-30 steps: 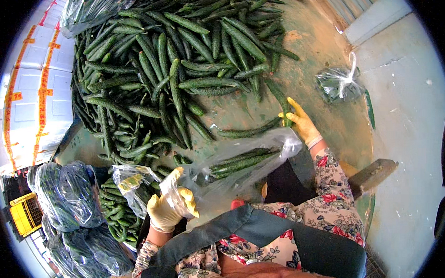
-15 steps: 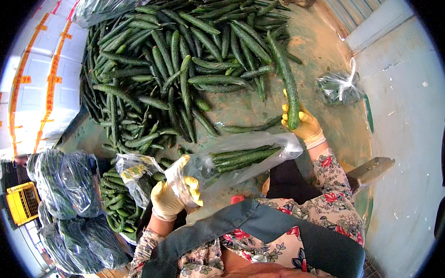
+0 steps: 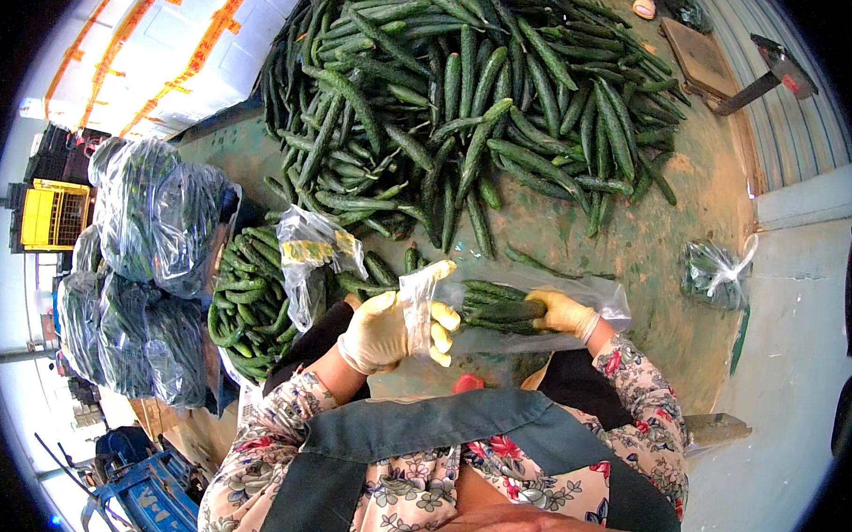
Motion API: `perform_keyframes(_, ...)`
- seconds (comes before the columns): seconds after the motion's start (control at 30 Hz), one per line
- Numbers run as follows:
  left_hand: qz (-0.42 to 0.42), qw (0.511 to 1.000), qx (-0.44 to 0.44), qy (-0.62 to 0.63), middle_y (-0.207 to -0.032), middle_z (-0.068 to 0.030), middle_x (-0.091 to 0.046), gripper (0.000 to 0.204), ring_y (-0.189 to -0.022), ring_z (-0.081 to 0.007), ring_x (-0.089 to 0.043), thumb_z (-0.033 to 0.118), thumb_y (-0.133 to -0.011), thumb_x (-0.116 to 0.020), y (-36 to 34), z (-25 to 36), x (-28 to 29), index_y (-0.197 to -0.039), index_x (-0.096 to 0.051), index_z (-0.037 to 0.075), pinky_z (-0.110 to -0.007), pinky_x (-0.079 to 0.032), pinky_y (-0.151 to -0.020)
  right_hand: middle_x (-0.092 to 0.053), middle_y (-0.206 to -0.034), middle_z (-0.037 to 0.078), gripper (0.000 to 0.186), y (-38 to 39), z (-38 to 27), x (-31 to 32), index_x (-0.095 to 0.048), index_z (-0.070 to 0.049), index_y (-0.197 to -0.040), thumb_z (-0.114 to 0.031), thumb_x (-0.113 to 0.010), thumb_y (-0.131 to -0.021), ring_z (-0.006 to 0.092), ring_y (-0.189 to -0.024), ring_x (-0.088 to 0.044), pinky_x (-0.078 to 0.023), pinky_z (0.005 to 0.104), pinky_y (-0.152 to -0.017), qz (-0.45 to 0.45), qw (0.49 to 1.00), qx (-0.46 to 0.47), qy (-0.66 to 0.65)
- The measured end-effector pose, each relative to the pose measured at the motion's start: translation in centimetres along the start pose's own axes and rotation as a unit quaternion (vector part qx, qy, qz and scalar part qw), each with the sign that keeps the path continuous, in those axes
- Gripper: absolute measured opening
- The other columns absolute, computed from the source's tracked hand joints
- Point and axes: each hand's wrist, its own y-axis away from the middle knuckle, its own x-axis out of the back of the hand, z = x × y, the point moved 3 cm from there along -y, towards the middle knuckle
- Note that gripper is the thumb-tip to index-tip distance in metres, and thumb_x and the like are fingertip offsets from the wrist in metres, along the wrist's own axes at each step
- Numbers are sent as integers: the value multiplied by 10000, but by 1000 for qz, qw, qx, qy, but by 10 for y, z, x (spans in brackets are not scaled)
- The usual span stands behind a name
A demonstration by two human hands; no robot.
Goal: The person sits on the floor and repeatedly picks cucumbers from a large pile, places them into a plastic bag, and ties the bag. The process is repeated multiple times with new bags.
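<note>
Clear plastic bag (image 3: pixel 537 312) lies across lap, partly filled with cucumbers. Right hand (image 3: pixel 563 313) inside bag, gripping cucumber (image 3: pixel 504 311). Left hand (image 3: pixel 386 332) pinches bag mouth open. Likely risk: thin film tears on cucumber ends, or mouth slips from gloved fingers and load spills. Big cucumber pile (image 3: pixel 488 99) on floor ahead; filled bags (image 3: pixel 154 266) stacked at left; small tied bag (image 3: pixel 712 273) at right.

Left hand (image 3: pixel 386 328), yellow-gloved: grips mouth of clear bag (image 3: pixel 527 316). Right hand (image 3: pixel 563 313), gloved: inside bag, on cucumbers (image 3: pixel 500 306). Cucumber heap (image 3: pixel 469 99) on floor beyond. Filled bags (image 3: pixel 149 266) stacked left; yellow crate (image 3: pixel 52 214) behind.
</note>
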Motion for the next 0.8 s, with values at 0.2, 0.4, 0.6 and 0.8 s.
perform_keyframes(0.2,-15,998,39,37,-1239,-262,-589,907,-1011,-395,-651,475,-873,-636,12,-17,7,-1565,-135,174,-596,-509,-878,-624,-1266,184,426,24,55,19,-619,-103,-1262,-220,-617,-853,345,-1175,-593,-479,402,-982,125,960,-134,211)
perform_keyframes(0.4,0,996,94,9,-1246,-261,-581,943,-1001,-380,-654,493,-861,-643,10,-31,10,-1573,-101,193,-562,-518,-877,-706,-1113,137,407,45,-58,59,-675,-64,-1171,-330,-661,-863,293,-1065,-657,-506,380,-932,-66,991,-36,107)
perform_keyframes(0.6,-38,995,70,57,-1234,-234,-590,769,-1026,-373,-651,444,-962,-563,17,-40,15,-1561,-130,232,-563,-531,-887,-643,-733,130,193,68,-318,72,-684,-83,-893,-261,-647,-826,326,-743,-648,-510,457,-682,53,896,308,316)
perform_keyframes(0.8,11,992,124,-27,-1174,-181,-610,700,-891,-256,-646,375,-956,-594,17,-46,2,-1537,-248,196,-441,-537,-800,-605,-701,93,208,83,-452,6,-599,-52,-739,-256,-597,-699,227,-724,-618,-482,364,-665,-3,823,470,320)
